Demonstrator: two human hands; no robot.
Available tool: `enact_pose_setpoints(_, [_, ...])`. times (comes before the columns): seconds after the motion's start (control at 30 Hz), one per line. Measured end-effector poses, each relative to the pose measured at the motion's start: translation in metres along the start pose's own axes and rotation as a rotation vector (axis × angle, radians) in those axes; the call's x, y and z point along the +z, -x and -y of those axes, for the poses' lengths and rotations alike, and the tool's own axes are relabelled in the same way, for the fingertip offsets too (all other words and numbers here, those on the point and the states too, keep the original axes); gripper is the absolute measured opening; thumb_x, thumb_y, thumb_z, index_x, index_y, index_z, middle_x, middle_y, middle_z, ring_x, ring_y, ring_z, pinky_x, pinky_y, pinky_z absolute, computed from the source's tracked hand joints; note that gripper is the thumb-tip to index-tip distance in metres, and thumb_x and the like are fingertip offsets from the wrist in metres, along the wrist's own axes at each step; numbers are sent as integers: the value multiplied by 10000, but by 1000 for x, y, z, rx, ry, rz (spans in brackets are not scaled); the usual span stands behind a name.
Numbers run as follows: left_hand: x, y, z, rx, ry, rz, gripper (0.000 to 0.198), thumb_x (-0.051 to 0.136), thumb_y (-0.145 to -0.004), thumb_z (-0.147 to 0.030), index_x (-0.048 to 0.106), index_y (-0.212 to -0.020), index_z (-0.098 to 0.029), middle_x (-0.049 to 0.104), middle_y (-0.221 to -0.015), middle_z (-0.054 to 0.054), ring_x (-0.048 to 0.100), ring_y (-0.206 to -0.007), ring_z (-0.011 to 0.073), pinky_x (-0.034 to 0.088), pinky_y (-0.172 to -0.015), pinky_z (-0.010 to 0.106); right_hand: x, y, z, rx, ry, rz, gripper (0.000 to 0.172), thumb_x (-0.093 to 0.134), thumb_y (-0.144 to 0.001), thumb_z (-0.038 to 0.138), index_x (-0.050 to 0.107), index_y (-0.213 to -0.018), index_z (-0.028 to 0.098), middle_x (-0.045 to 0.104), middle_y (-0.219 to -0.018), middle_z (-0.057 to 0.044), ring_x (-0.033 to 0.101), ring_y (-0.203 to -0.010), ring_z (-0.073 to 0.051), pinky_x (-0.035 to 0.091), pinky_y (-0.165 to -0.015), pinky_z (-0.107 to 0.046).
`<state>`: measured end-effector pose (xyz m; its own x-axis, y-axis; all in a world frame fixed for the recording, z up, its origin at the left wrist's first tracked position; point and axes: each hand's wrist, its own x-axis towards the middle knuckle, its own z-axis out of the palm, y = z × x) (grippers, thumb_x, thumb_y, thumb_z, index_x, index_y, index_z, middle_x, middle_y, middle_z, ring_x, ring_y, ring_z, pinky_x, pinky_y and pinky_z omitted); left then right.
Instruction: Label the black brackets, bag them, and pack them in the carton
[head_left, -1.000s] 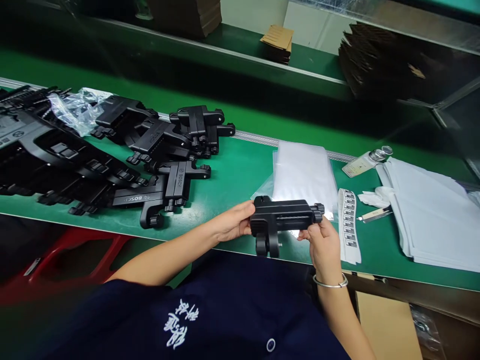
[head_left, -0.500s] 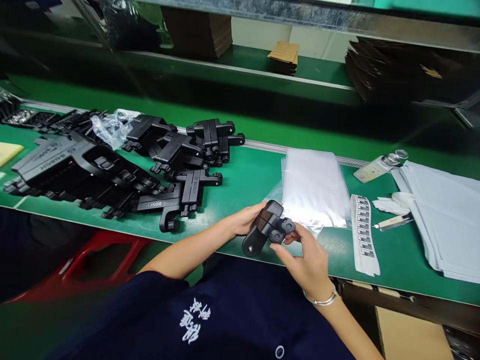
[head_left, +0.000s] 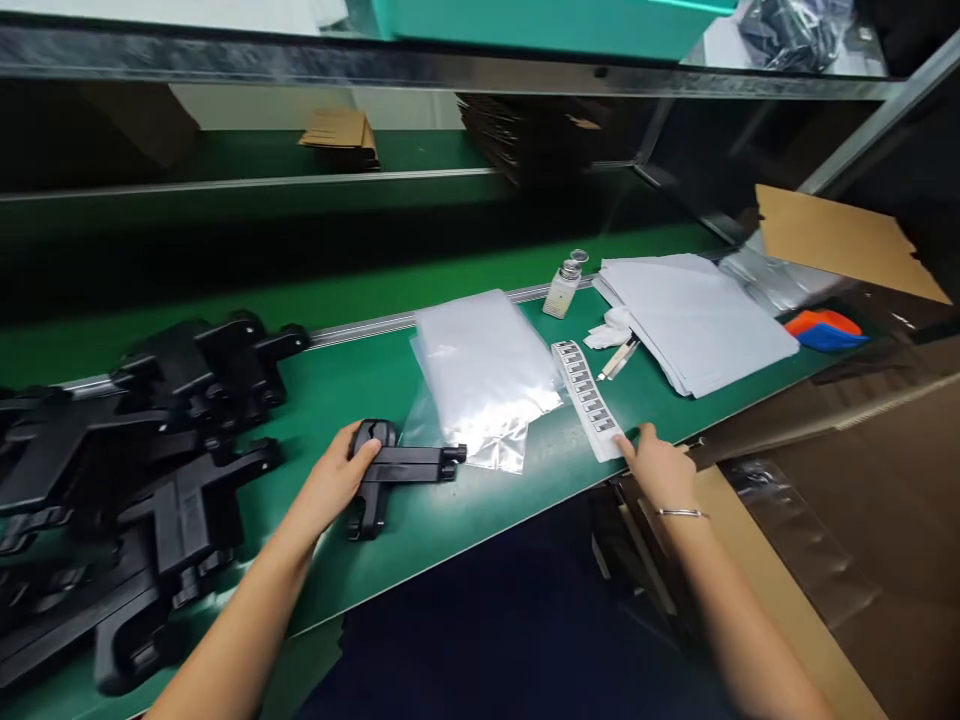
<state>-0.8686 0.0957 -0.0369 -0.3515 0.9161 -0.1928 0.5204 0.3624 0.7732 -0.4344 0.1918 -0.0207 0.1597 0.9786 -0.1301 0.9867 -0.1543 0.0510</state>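
My left hand (head_left: 341,475) is closed around one end of a black plastic bracket (head_left: 409,464), thumb on top. The T-shaped bracket lies low at the bench, its arm with small knobs pointing right. My right hand (head_left: 661,472) is at the front edge of the bench, thumb and fingers at the near end of a white strip of black-printed labels (head_left: 585,395). Some of its fingers are hidden. Between the hands lie clear plastic bags (head_left: 487,365), just behind the bracket.
Black brackets (head_left: 180,510) are piled at left. Behind the strip are a pump bottle (head_left: 562,290), a cutter knife (head_left: 619,358), a crumpled white cloth (head_left: 609,328) and white sheets (head_left: 697,315). An orange and blue item (head_left: 829,330) sits at far right. A shelf rail (head_left: 420,75) crosses above.
My view has turned right. My right hand has let go of the bracket and moved right to the label strip. My left hand has lowered the bracket towards the bench, knobs now facing right.
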Motion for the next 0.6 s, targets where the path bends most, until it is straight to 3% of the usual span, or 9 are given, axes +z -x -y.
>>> enact_pose_setpoints(0.13, [-1, 12, -23, 151, -370, -210, 603, 445, -842, -550, 521, -1280, -142, 517, -1325, 196, 431, -1279, 397, 346, -1048, 569, 21, 13, -11, -36, -187, 42, 477, 464, -933, 464, 465, -1295, 153, 699, -819, -120, 679, -747, -282, 418, -596, -320])
enact_pose_setpoints(0.2, [7, 23, -46, 302, -384, -264, 528, 453, -869, -498, 542, -1261, -157, 534, -1315, 179, 453, -1271, 366, 373, -1046, 526, 27, 21, -16, -41, -324, 55, 408, 497, -911, 432, 504, -1232, 181, 682, -784, -64, 661, -730, -249, 386, -570, -289])
enact_pose_setpoints(0.27, [26, 34, -73, 417, -287, -138, 417, 438, -907, -445, 582, -1203, -188, 620, -1206, 123, 566, -1152, 293, 447, -989, 434, 32, 27, -21, -31, -396, 56, 309, 514, -890, 422, 562, -1090, 191, 651, -742, -36, 637, -710, -231, 368, -563, -281])
enact_pose_setpoints(0.33, [54, 42, -99, 489, -189, 96, 341, 437, -925, -409, 625, -1125, -206, 680, -1085, 77, 637, -1016, 239, 494, -911, 367, 37, 32, -23, -20, -419, 4, 268, 526, -870, 426, 575, -980, 187, 643, -792, -53, 620, -726, -228, 375, -577, -288])
enact_pose_setpoints(0.47, [119, 45, -140, 570, -65, 502, 304, 435, -934, -348, 663, -1088, -219, 711, -1040, 58, 660, -966, 216, 509, -849, 333, 46, 36, -24, -17, -540, -126, 377, 542, -833, 460, 539, -1056, 156, 637, -963, -114, 617, -802, -241, 424, -614, -311])
enact_pose_setpoints(0.6, [170, 35, -160, 562, 25, 624, 276, 468, -914, -308, 682, -1053, -204, 712, -1053, 73, 652, -962, 225, 501, -859, 346, 51, 39, -28, -39, -789, -47, 338, 503, -856, 411, 550, -1093, 173, 667, -826, -51, 614, -688, -207, 462, -645, -329])
